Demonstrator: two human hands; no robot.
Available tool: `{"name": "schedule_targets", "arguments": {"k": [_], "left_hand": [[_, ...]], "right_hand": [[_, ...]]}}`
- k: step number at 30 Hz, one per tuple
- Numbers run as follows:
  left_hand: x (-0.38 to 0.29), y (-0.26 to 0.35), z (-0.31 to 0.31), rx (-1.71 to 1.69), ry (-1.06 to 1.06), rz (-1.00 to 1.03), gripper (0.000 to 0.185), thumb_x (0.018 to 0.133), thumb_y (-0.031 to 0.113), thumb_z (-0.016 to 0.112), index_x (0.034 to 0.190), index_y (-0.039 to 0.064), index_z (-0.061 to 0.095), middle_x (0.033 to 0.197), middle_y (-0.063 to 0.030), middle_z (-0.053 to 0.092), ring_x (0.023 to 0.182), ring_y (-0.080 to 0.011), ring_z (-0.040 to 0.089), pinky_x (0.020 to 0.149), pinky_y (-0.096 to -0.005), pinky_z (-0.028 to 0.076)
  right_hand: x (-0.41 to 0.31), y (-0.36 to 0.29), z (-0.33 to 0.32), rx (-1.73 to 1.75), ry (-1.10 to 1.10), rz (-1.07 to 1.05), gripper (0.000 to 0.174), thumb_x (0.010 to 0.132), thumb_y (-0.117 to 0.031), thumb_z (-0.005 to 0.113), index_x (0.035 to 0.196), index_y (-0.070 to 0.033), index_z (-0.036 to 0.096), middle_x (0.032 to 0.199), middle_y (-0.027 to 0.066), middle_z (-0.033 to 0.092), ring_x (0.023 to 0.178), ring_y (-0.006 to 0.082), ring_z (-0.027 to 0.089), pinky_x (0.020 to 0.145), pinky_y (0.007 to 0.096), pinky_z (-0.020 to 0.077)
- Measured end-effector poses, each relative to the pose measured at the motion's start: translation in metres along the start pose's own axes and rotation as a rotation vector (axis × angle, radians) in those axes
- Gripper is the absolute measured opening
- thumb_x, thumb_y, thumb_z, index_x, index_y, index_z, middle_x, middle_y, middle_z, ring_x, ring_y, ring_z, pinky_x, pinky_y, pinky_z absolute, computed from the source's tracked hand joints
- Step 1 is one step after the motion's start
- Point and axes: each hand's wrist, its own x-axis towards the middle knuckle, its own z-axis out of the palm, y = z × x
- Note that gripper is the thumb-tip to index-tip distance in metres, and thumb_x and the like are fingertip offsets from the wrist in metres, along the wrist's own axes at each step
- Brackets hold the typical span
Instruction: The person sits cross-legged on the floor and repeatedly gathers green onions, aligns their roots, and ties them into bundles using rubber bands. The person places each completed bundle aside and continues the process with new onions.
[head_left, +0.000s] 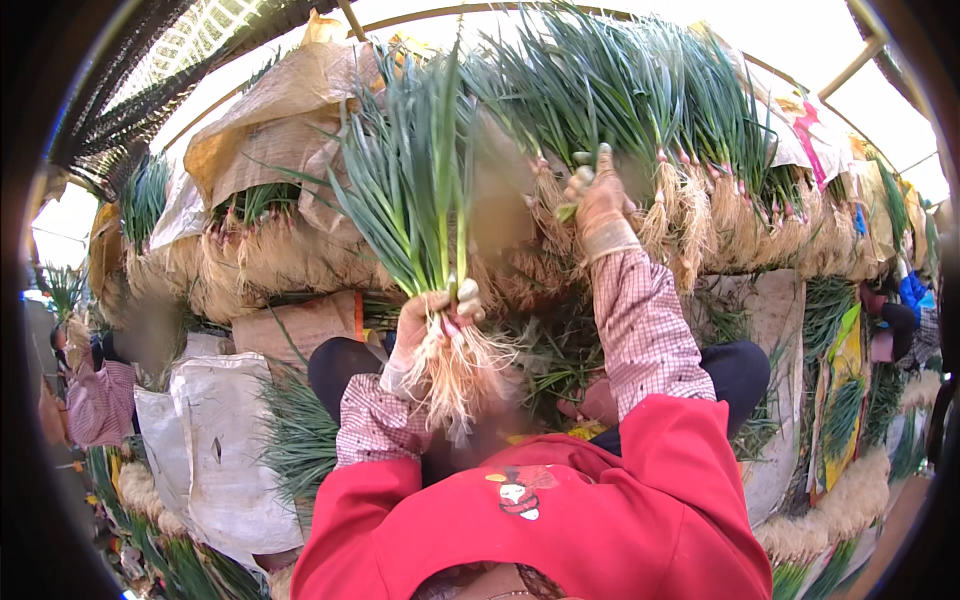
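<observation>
My left hand (435, 322) is closed round the base of a bunch of spring onions (409, 187), green leaves up and pale roots hanging down below the fingers. Both hands wear gloves with pale fingertips. My right hand (602, 191) reaches up to the pile of spring onions (637, 90) and touches its near edge, by the reddish bulbs and long roots. A green piece shows at its fingers; whether the hand grips anything I cannot tell.
Woven sacks (270, 127) cover part of the long root-fringed pile. White sacks (225, 450) and more leaves lie at lower left. Another sack (765, 375) is at the right. People work at the far left (101, 397) and far right (911, 307). Poles and netting hang overhead.
</observation>
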Motion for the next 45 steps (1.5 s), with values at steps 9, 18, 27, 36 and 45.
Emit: {"name": "schedule_targets", "arguments": {"k": [9, 18, 27, 36, 45], "left_hand": [[0.009, 0.002, 0.0, -0.075, -0.078, 0.105, 0.035, 0.083, 0.015, 0.057, 0.112, -0.004, 0.047, 0.087, -0.0074, 0.046, 0.072, -0.0156, 0.046, 0.078, -0.0327, 0.042], [0.0, 0.015, 0.005, 0.457, 0.46, 0.189, 0.035, 0.083, 0.012, 0.056, 0.106, -0.014, 0.058, 0.08, -0.0182, 0.065, 0.056, -0.0176, 0.063, 0.046, -0.0229, 0.052], [0.007, 0.036, -0.005, 0.452, 0.317, 0.187, 0.046, 0.088, 0.017, 0.057, 0.126, -0.006, 0.047, 0.104, -0.0171, 0.064, 0.089, -0.0235, 0.065, 0.069, -0.034, 0.058], [0.046, 0.015, -0.037, 0.227, 0.482, 0.107, 0.033, 0.083, 0.003, 0.055, 0.114, -0.009, 0.057, 0.102, -0.0201, 0.066, 0.08, -0.0281, 0.066, 0.073, -0.0373, 0.057], [0.03, 0.013, -0.03, 0.394, 0.428, 0.113, 0.041, 0.089, 0.017, 0.05, 0.119, -0.011, 0.052, 0.11, -0.0239, 0.063, 0.094, -0.0357, 0.064, 0.086, -0.0441, 0.054]], "right_hand": [[-0.056, 0.102, 0.011, -0.27, -0.685, 0.343, 0.036, 0.094, -0.031, 0.058, 0.12, -0.007, 0.052, 0.095, 0.0075, 0.062, 0.06, 0.0144, 0.059, 0.046, 0.0246, 0.0509], [-0.057, 0.08, -0.002, -0.405, -0.519, 0.369, 0.013, 0.093, -0.019, 0.052, 0.085, -0.008, 0.053, 0.062, -0.004, 0.044, 0.047, 0.0085, 0.038, 0.041, 0.0247, 0.0378], [-0.038, 0.042, -0.079, -2.254, -0.623, -0.252, 0.045, 0.08, -0.037, 0.064, 0.116, -0.009, 0.06, 0.105, 0.0182, 0.065, 0.096, 0.0315, 0.064, 0.083, 0.0425, 0.0509], [-0.01, 0.063, -0.012, -2.235, -0.209, -0.738, 0.019, 0.086, -0.018, 0.055, 0.102, -0.01, 0.06, 0.075, 0.009, 0.068, 0.072, 0.0256, 0.069, 0.061, 0.0395, 0.0539], [-0.024, 0.043, -0.018, -1.103, -0.505, -0.174, 0.035, 0.091, -0.028, 0.063, 0.115, -0.003, 0.057, 0.09, 0.0054, 0.066, 0.068, 0.0132, 0.058, 0.068, 0.0294, 0.0512]]}}
